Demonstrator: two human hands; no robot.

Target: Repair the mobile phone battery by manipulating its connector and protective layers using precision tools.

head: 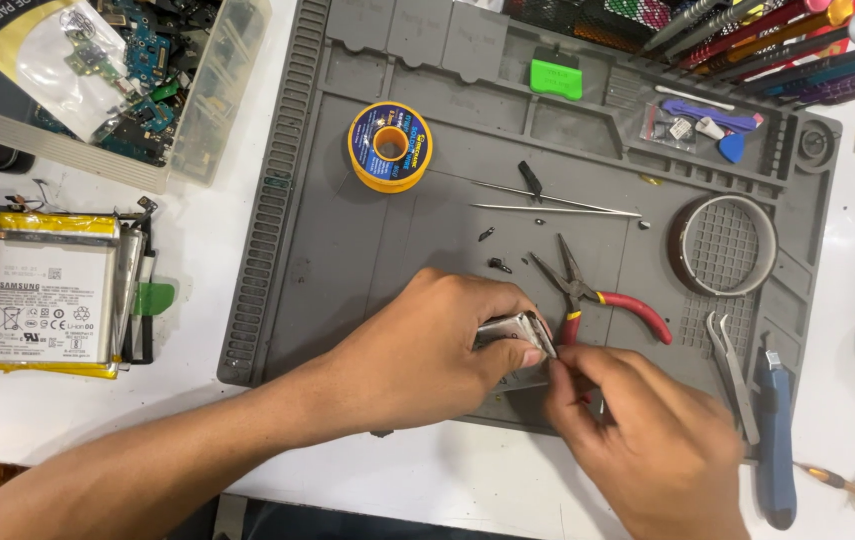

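A battery [46, 300] lies at the counter's [198, 250] left edge, beside a grey mat [348, 240] carrying a solder spool [390, 146]. Over the mat's near edge, the left hand [428, 345] grips a small silver part [516, 333], and the right hand [648, 440] pinches its end. Red pliers [603, 297] lie just behind, tweezers [733, 372] further right.

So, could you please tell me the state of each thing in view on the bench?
Left hand: grip shut on metal part.
Right hand: fingertips pinching at the metal part's edge.
Pliers: lying on mat, closed.
Wire spool: lying flat.
Tweezers: lying unused.
Parts box: open, filled.
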